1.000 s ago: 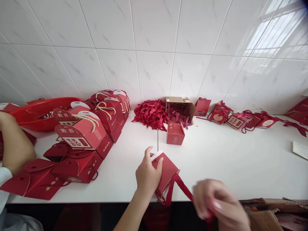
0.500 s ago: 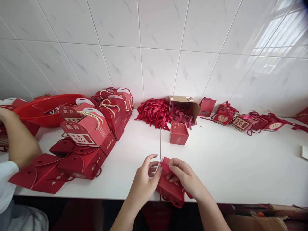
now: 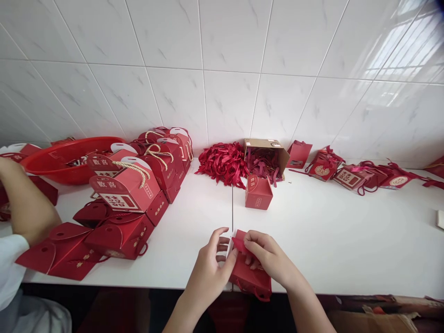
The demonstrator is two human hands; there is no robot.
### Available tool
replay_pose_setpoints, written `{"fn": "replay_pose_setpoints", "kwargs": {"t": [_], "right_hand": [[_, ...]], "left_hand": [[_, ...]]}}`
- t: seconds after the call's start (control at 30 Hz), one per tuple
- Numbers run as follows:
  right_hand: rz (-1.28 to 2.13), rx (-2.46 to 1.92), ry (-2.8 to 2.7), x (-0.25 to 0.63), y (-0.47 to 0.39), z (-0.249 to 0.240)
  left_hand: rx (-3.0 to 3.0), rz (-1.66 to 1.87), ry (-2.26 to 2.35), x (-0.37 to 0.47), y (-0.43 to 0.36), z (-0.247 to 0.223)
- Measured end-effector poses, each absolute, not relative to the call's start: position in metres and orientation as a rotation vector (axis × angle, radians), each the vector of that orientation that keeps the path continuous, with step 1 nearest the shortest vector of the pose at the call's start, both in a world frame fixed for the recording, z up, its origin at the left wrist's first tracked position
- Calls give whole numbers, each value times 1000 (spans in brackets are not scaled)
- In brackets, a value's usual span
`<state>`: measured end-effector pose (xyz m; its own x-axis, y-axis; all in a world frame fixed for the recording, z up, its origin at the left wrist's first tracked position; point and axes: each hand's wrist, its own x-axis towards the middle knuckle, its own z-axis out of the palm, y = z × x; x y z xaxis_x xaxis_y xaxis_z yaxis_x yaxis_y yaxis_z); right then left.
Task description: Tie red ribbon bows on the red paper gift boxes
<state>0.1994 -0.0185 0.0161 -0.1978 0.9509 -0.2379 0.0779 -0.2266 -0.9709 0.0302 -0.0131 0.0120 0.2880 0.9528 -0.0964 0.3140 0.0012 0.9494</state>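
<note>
A small red gift box (image 3: 250, 278) lies at the table's front edge, with a red cord loop hanging from its near side. My left hand (image 3: 215, 261) grips its left side, thumb on the near face and fingers bent behind a pale-edged flap. Pinched between the thumb and finger of my right hand (image 3: 266, 252) is a piece of red ribbon (image 3: 238, 243), held over the box's top. The right hand's other fingers rest against the box and are partly hidden. Beyond both hands stands another red gift box (image 3: 258, 194).
Red ribbons (image 3: 222, 164) are heaped by the wall beside a cardboard box (image 3: 283, 159) of darker ribbons. Stacked gift boxes (image 3: 126, 185) and a red basin (image 3: 41, 162) fill the left, near another person's arm (image 3: 29, 203). More boxes (image 3: 322, 165) line the wall at right.
My hands and the box have shifted slightly right and down in view. The right hand keeps its pinch on the ribbon.
</note>
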Motion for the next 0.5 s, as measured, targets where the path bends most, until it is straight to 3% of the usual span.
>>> {"fn": "replay_pose_setpoints", "kwargs": {"t": [0.27, 0.5], "right_hand": [[1510, -1280, -1346, 201, -20, 18], [1298, -1350, -1481, 198, -24, 19]], "left_hand": [[1553, 724, 1140, 25, -14, 18], [1531, 826, 1122, 31, 3, 10]]}}
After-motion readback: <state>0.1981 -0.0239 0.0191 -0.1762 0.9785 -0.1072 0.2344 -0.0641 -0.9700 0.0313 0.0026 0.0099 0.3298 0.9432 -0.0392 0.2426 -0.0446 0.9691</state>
